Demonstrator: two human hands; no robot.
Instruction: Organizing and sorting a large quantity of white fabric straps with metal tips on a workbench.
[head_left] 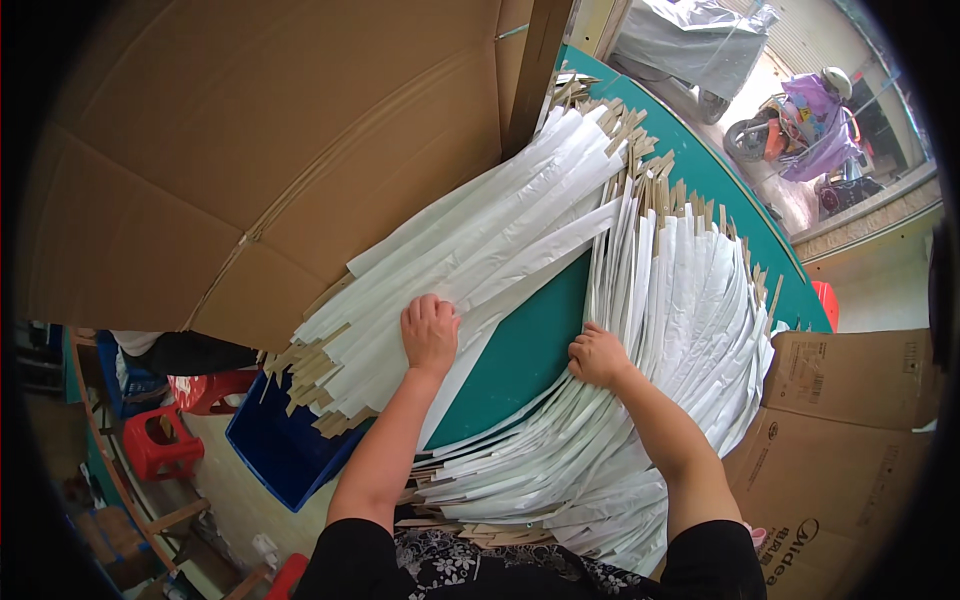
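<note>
Two big fans of long white paper sleeves (pixel 690 300), each with a thin tan wooden strip poking from its end, lie spread over the green counter (pixel 530 350), and both hands are down on them. On the left pile (pixel 480 240), which runs out past the counter's edge above a blue crate (pixel 275 450), the left hand (pixel 430 333) rests knuckles up, fingers curled and pressing on the top sleeves; whether it pinches any cannot be told. The right hand (pixel 598 357) sits at the inner edge of the right-hand fan, fingers bent under, apparently gripping the rim of the stack where it meets the bare green. These sleeves look light, thin and slick, stiff only along their length thanks to the strips inside, so a loose stack would likely slide and splay. The safest hold seems to be a flat press on top or a pinch across several sleeves near mid-length, not at the flimsy ends. Large brown cardboard sheets (pixel 250 150) lean behind the left pile, and cardboard boxes (pixel 850 420) stand at the right.
</note>
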